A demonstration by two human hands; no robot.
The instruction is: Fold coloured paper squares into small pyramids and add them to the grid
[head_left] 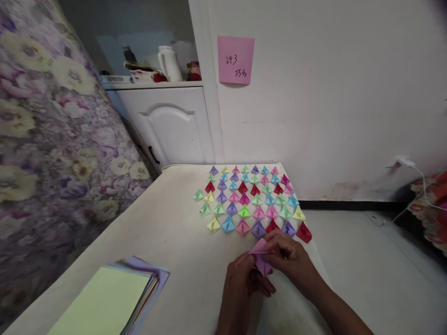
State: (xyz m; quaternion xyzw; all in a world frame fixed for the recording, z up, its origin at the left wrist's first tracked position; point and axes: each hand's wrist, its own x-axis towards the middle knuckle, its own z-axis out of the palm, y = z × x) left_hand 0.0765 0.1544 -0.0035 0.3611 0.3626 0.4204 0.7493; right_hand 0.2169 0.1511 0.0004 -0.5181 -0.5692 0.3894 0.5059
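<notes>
A small pink-purple piece of folded paper (261, 256) is held between both my hands just above the white table (174, 223). My left hand (240, 279) pinches it from below, fingers closed on its lower part. My right hand (288, 256) grips its upper right edge with curled fingers. Right behind the hands lie several rows of small folded paper pieces (249, 200) in pink, green, blue, purple, red and yellow, arranged in a grid.
A stack of coloured paper sheets (111, 300), light green on top, lies at the table's near left. A floral-covered mattress (45, 139) leans at left. A white cabinet (167, 121) and a wall with a pink note (235, 59) stand behind. Floor lies at right.
</notes>
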